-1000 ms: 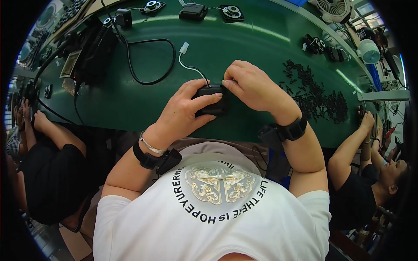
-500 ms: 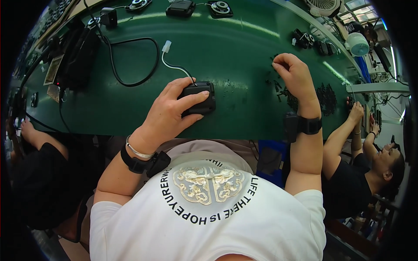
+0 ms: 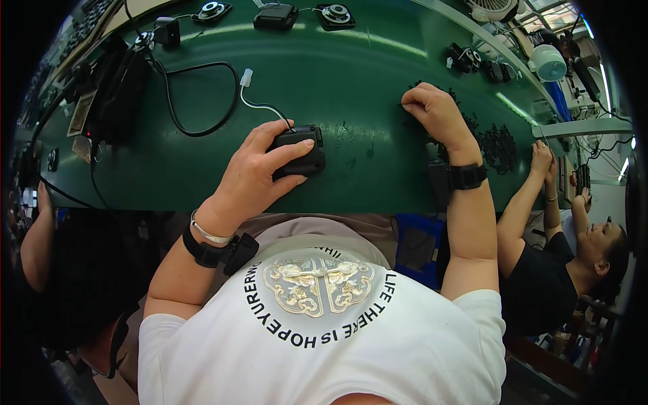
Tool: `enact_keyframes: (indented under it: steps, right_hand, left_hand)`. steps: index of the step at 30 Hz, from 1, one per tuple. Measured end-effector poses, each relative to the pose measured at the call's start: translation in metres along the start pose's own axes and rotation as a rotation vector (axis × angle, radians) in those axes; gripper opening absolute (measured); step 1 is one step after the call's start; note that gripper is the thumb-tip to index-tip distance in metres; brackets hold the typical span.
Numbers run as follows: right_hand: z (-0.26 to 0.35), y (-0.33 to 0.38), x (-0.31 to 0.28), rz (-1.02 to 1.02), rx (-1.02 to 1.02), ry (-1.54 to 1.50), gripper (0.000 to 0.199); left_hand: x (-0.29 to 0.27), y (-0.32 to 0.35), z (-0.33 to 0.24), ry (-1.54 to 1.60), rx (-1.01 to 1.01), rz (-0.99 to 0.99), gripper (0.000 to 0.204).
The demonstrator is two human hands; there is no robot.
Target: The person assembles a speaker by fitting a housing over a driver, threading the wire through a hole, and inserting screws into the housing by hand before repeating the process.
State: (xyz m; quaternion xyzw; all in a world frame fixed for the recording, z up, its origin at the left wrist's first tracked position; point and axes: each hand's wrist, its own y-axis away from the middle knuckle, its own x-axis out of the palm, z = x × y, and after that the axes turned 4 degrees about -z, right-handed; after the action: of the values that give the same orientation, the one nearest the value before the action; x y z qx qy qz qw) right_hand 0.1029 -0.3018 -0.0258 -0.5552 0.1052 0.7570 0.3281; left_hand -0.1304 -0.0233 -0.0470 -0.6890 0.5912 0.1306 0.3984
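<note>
My left hand (image 3: 246,165) is closed round a small black plastic case (image 3: 308,154) that rests on the green tabletop, thumb and fingers gripping its left part. From the case's far side a thin black-and-white cable (image 3: 266,106) runs out to a white plug (image 3: 247,77). Over on the right, my right hand (image 3: 439,116) hovers low above the table, thumb and fingertips pinched together. Whatever lies in that pinch is too small to see. Beneath and beside this hand are scattered small black pieces (image 3: 498,150), heaped most thickly to the right of its wrist.
Round speakers (image 3: 336,15) and another black case (image 3: 275,16) sit along the far edge. At left, a black cable (image 3: 202,131) loops out near a dark device (image 3: 121,88). More black parts (image 3: 464,58) lie far right. Co-workers sit on both sides; one's hands (image 3: 542,156) are at right.
My right hand has moved slightly left over the small black pieces, still pinched. My left hand keeps its hold on the case. The co-worker's hands at right have shifted.
</note>
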Motion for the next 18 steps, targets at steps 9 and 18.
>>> enact_keyframes:
  steps: [9,18]
  right_hand:
    - [0.095,0.013,0.006,0.006,-0.025,-0.384,0.007]
    - [0.135,0.027,0.043,-0.125,-0.016,-0.375,0.004]
  left_hand:
    - [0.001,0.002,0.003,0.019,-0.004,-0.011,0.057]
    - [0.004,0.005,0.007,-0.016,0.008,-0.002,0.062]
